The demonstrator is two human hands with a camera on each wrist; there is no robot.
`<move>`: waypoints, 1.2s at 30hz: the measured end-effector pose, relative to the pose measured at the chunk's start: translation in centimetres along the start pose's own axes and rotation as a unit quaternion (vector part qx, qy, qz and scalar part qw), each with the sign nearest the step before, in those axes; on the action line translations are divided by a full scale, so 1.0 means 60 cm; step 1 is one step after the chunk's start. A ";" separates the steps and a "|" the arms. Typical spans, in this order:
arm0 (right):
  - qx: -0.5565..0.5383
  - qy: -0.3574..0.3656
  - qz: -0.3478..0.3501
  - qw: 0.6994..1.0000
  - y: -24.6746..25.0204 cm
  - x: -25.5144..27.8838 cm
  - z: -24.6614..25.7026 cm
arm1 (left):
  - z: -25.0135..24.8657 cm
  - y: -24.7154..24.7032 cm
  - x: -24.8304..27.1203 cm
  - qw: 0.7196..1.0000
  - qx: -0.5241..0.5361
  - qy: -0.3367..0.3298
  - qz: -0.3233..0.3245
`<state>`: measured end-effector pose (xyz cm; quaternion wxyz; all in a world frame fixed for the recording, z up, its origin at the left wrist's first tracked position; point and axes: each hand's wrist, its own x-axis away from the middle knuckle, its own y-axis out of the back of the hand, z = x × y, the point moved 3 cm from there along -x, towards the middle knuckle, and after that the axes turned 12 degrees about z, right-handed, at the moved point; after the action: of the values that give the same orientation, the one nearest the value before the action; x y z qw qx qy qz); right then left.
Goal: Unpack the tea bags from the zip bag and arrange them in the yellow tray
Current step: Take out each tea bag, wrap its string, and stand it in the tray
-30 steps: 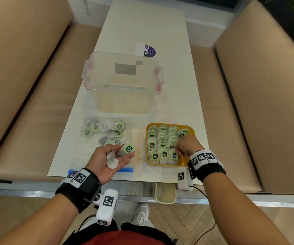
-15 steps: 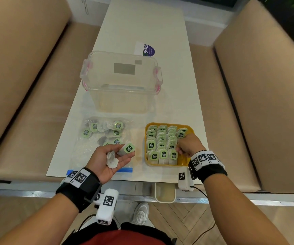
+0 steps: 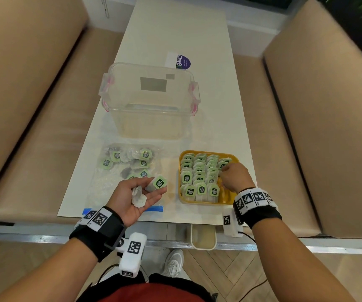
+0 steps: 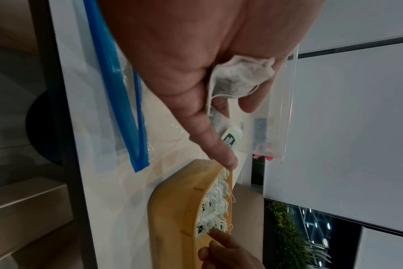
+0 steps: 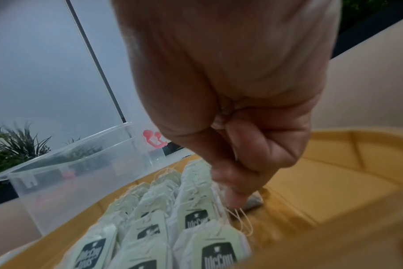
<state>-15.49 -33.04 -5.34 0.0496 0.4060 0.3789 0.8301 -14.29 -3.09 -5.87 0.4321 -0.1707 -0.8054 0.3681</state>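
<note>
1. Filling up nicely: the yellow tray already carries three packed rows of tea bags, and the right hand is down in the bare strip at its right side, fingers curled round one more bag as a fourth row starts
2. Waiting its turn, the left hand lies palm up just left of the tray, thumb and fingers curled loosely round two bags; a good handful remains in the zip bag flat on the table, so the job looks well past half, not finished
3. Hard to read: the crinkled plastic blurs the count inside; the right knuckles hide the fourth row's far end
</note>
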 end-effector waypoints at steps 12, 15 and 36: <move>0.009 0.108 -0.047 0.993 0.017 0.061 0.049 | -0.002 -0.010 0.007 1.000 0.013 0.002 0.003; 0.003 0.231 -0.006 0.973 -0.012 0.119 0.118 | 0.002 -0.018 0.006 1.000 0.014 0.011 0.008; 0.192 0.253 -0.063 0.946 0.010 0.118 0.139 | 0.004 0.003 -0.014 0.994 -0.108 0.027 -0.012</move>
<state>-14.12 -25.79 2.75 -0.0744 0.1603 0.5561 0.8121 -14.01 -3.58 -6.59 0.4369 -0.2165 -0.8305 0.2692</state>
